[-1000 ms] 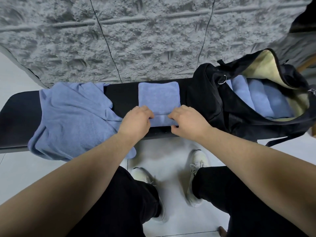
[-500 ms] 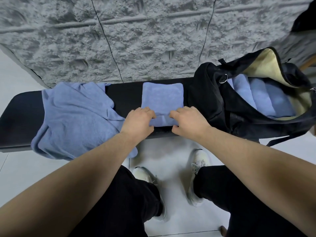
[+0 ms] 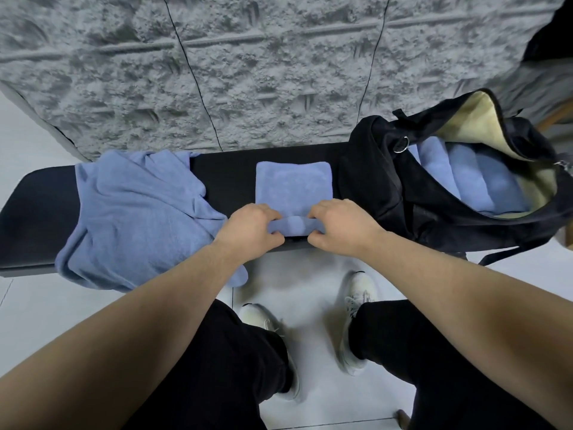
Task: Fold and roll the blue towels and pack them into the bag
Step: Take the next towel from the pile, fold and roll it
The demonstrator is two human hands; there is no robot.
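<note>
Seen from the head camera, a person stands at a black bench [image 3: 37,218] set against a rough grey wall [image 3: 248,72], both bare forearms reaching forward over black trousers and white shoes [image 3: 356,324] on a pale tiled floor.

A folded blue towel [image 3: 293,184] lies flat at the middle of the bench, its near edge turned up into a narrow roll. The left hand [image 3: 251,228] grips the left end of that roll, fingers curled over the top and thumb tucked beneath. The right hand [image 3: 338,225] grips the right end in the same way, its knuckles raised and fingertips pressed into the cloth. A short stretch of rolled fabric shows between the two hands; the rest of the towel lies flat beyond them toward the wall.

To the left, a loose blue towel [image 3: 139,218] lies crumpled on the bench, one corner hanging over the front edge just beside the left forearm.

To the right, a black bag [image 3: 387,187] with a cream lining sits open on the bench, touching or nearly touching the folded towel's right side. Inside it, rolled blue towels [image 3: 459,178] lie side by side. A metal ring [image 3: 402,144] hangs at the bag's near rim, and a strap trails off the bench's front edge.
</note>
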